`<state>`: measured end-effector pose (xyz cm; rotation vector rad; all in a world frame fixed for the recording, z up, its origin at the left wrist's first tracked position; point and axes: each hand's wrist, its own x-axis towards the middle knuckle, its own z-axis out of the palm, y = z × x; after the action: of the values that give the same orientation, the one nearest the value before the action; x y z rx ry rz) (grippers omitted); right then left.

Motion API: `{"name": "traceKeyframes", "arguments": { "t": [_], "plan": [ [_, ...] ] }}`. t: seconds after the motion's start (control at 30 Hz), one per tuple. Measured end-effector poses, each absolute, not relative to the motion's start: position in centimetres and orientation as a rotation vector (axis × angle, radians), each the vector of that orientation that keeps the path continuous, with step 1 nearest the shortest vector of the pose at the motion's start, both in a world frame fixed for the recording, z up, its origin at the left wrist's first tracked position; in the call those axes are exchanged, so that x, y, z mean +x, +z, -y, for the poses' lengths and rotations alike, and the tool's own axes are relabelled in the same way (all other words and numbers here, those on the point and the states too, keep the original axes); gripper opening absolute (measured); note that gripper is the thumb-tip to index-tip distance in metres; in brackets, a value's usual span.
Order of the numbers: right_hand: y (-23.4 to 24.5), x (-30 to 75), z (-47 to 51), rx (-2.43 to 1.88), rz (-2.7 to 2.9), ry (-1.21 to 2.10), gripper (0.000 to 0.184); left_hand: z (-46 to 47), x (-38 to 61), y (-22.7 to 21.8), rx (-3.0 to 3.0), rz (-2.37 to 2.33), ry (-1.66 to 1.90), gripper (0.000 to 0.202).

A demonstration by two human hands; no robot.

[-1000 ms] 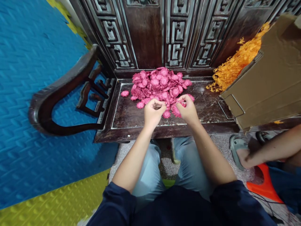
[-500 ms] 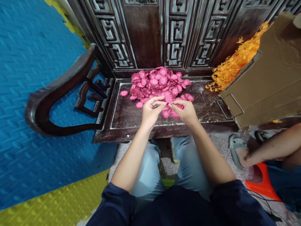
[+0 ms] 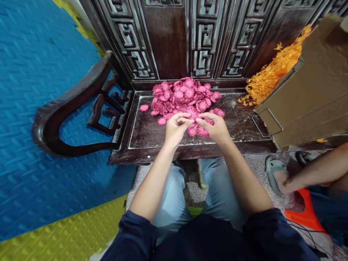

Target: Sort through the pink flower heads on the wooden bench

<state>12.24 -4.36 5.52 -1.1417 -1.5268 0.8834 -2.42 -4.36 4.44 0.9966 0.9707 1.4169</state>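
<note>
A heap of pink flower heads (image 3: pixel 182 95) lies on the dark wooden bench seat (image 3: pixel 146 130), against its carved back. My left hand (image 3: pixel 175 129) and my right hand (image 3: pixel 216 128) are held together at the near edge of the heap, fingertips meeting in a pinch. A pink flower head (image 3: pixel 192 113) sits between the fingertips of both hands. More pink flower heads show under my right palm. A single flower head (image 3: pixel 144 107) lies apart at the left of the heap.
A tilted cardboard box (image 3: pixel 310 90) rests on the bench at right, with orange plant sprigs (image 3: pixel 269 78) behind it. Another person's arm (image 3: pixel 312 175) and sandalled foot (image 3: pixel 273 170) are at lower right by an orange stool (image 3: pixel 306 212). Blue and yellow foam mats (image 3: pixel 40 108) cover the left.
My hands have come together from slightly apart. My right hand brought a pink flower head up to my left fingertips, and both now pinch it.
</note>
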Motion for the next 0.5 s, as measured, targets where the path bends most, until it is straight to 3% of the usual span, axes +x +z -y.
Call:
{"name": "traceKeyframes", "arguments": {
  "t": [0.3,0.5],
  "plan": [
    [6.4,12.5,4.8,-1.048,1.382,1.386,0.025,4.2,-2.6,4.6,0.976,-0.823,1.313,0.037],
    [6.7,12.3,5.1,-1.056,1.323,1.445,0.026,4.1,-2.7,4.5,0.847,-0.717,1.292,0.036]
  ]
}}
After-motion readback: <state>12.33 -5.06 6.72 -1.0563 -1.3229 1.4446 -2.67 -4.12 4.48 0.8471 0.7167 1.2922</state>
